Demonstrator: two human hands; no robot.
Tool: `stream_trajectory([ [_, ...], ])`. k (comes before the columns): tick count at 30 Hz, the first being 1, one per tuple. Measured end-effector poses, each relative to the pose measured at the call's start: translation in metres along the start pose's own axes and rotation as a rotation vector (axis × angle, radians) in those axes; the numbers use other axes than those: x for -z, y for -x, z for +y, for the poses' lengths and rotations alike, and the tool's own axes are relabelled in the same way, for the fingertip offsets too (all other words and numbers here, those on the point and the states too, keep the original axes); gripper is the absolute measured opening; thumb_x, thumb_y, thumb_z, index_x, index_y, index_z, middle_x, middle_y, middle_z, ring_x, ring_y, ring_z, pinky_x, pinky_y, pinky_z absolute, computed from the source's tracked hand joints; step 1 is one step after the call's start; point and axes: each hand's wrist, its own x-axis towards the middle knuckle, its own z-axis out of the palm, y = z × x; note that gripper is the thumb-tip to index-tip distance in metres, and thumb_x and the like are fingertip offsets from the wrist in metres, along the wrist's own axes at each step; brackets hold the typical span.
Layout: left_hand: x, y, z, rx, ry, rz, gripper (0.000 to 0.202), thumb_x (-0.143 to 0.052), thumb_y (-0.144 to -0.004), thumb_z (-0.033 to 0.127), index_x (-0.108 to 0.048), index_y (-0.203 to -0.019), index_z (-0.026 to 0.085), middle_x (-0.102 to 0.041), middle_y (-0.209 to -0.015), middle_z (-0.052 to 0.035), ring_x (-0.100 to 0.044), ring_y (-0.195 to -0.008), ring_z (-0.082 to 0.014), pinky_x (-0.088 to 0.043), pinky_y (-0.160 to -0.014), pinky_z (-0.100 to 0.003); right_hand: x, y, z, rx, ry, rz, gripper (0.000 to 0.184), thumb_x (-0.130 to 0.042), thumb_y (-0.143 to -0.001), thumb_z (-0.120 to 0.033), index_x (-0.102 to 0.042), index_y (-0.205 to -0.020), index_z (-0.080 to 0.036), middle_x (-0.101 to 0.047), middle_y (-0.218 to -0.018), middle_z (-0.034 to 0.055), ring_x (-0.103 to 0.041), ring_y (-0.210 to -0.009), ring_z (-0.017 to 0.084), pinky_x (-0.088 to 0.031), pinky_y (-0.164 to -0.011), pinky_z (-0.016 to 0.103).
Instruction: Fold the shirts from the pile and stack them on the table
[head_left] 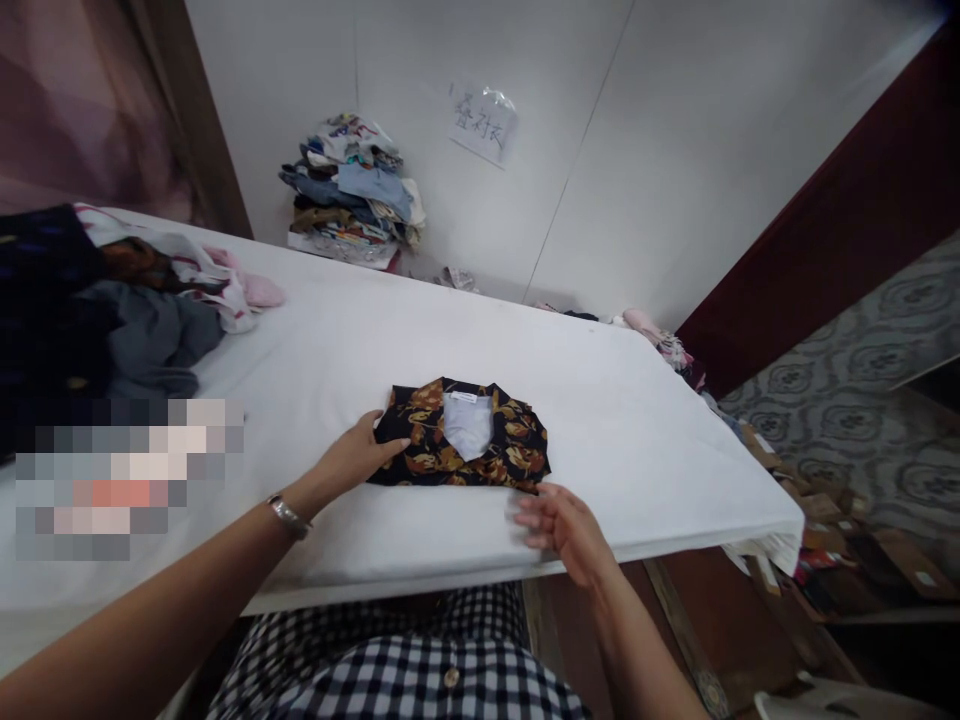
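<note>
A folded shirt (420, 462) lies on the white-covered table in front of me, dark with a brown and gold floral print. Its collar faces away from me, and a pale grey lining and a white label show in the neck opening. At its left edge is my left hand (356, 452), thumb on top of the fabric and the other fingers partly hidden at the side; it appears to grip the edge. My right hand (566, 525) is at the near right corner, fingers apart and slightly blurred, index finger close to or touching the hem.
Loose clothes (161, 320) are heaped on the table's left. A tall stack of folded clothes (360, 190) stands beyond the far edge by the wall, under a paper sign (482, 125). More garments (660, 340) lie past the right far corner. Cardboard boxes (900, 560) are at right.
</note>
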Motion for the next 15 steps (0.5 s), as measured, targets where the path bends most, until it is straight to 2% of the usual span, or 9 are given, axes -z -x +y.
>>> stream_trajectory([
  [4,-0.003,-0.003,0.008,0.064,0.168,-0.096,0.065,-0.07,-0.067,0.04,-0.051,-0.124,0.014,-0.072,-0.106,-0.0134,-0.07,-0.087,-0.0251,-0.058,-0.072,-0.033,-0.02,0.006,0.012,-0.198,-0.097,-0.23,0.045,-0.07,-0.076,-0.049,-0.057,-0.106,-0.017,-0.07,-0.107,0.0149,-0.07,-0.095,0.027,-0.056,-0.058,0.03],
  [7,0.001,0.001,0.025,0.09,0.257,-0.058,0.059,-0.07,-0.066,0.029,-0.053,-0.121,0.014,-0.072,-0.107,-0.0127,-0.07,-0.089,-0.0235,-0.058,-0.074,-0.031,-0.041,0.004,0.021,-0.274,-0.195,-0.326,0.044,-0.067,-0.081,-0.051,-0.057,-0.103,-0.014,-0.067,-0.113,0.0177,-0.068,-0.102,0.027,-0.058,-0.068,0.034],
  [9,0.005,0.004,0.036,0.104,0.338,-0.051,0.058,-0.07,-0.066,0.027,-0.054,-0.12,0.014,-0.072,-0.107,-0.0115,-0.07,-0.09,-0.0224,-0.058,-0.073,-0.03,-0.055,-0.001,0.023,-0.277,-0.27,-0.346,0.044,-0.065,-0.082,-0.051,-0.058,-0.101,-0.012,-0.065,-0.116,0.0189,-0.066,-0.104,0.027,-0.057,-0.077,0.037],
  [11,0.009,0.007,0.046,0.108,0.415,-0.091,0.054,-0.069,-0.066,0.029,-0.056,-0.117,0.016,-0.073,-0.103,-0.0091,-0.071,-0.086,-0.0221,-0.058,-0.069,-0.029,-0.068,-0.008,0.024,-0.255,-0.345,-0.339,0.046,-0.064,-0.084,-0.052,-0.058,-0.102,-0.011,-0.064,-0.116,0.0192,-0.065,-0.106,0.026,-0.056,-0.086,0.04],
  [15,0.011,0.012,0.049,0.128,0.5,-0.133,0.057,-0.07,-0.063,0.03,-0.055,-0.117,0.017,-0.074,-0.098,-0.0086,-0.071,-0.082,-0.0235,-0.058,-0.063,-0.031,-0.09,-0.028,0.024,-0.196,-0.496,-0.26,0.05,-0.059,-0.085,-0.056,-0.058,-0.108,-0.012,-0.066,-0.103,0.0146,-0.064,-0.105,0.024,-0.054,-0.091,0.041],
])
